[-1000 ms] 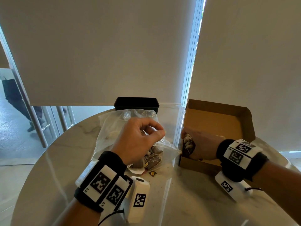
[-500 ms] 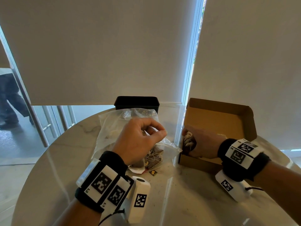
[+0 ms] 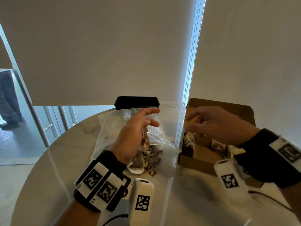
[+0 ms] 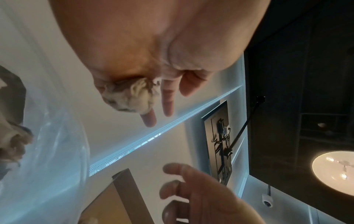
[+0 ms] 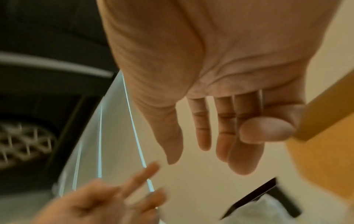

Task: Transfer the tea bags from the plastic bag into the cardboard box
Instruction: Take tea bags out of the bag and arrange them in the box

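Note:
A clear plastic bag point(image 3: 114, 128) lies on the table with several tea bags point(image 3: 151, 159) inside near its mouth. My left hand point(image 3: 146, 121) is raised above it. It holds a tea bag point(image 4: 130, 97) against the palm, while two fingers point(image 4: 167, 104) stick out straight. The open cardboard box point(image 3: 200, 162) stands to the right, and some tea bags point(image 3: 189, 144) lie inside it. Above the box hovers my right hand point(image 3: 192, 121), relaxed and empty; the right wrist view shows its fingers point(image 5: 220, 144) loosely extended.
A black container point(image 3: 136, 103) stands at the back of the round marble table point(image 3: 48, 168). A small loose tag point(image 3: 152, 173) lies in front of the bag. A person's legs point(image 3: 8, 103) show beyond the glass at far left.
My right hand has lifted out of the box, leaving its tea bags inside. My left hand has risen from the bag with a tea bag, and its fingers have uncurled.

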The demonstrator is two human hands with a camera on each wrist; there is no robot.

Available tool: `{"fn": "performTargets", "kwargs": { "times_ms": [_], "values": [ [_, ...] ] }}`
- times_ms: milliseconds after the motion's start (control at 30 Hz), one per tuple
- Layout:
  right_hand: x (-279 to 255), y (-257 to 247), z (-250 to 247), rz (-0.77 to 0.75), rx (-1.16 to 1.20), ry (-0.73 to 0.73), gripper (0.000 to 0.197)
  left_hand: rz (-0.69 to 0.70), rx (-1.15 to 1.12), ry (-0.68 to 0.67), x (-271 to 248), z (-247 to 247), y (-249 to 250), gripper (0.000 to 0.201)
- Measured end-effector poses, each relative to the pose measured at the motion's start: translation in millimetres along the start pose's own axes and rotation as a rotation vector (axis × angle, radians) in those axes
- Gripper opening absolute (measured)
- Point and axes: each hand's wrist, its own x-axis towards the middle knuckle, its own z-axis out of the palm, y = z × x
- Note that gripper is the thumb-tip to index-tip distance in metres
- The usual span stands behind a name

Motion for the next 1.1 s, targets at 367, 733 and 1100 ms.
{"fn": "performTargets", "kwargs": {
  "times_ms": [367, 733, 1100],
  "values": [
    [-14.0, -36.5, 70.4, -0.12, 0.435, 0.01, 0.014, 0.137, -0.213, -0.125, -9.7, 18.9, 9.0, 0.048],
    [-21.5, -10.4, 52.2, 0.012, 0.747, 0.12, 0.012, 0.17, -0.12, -0.011, -2.2, 0.9, 1.7, 0.015],
    [-19.0, -9.0, 48.5, -0.117, 0.583, 0.129, 0.013, 0.195, 0.055, -0.172, -7.6, 6.9, 1.6, 0.021]
  ]
}}
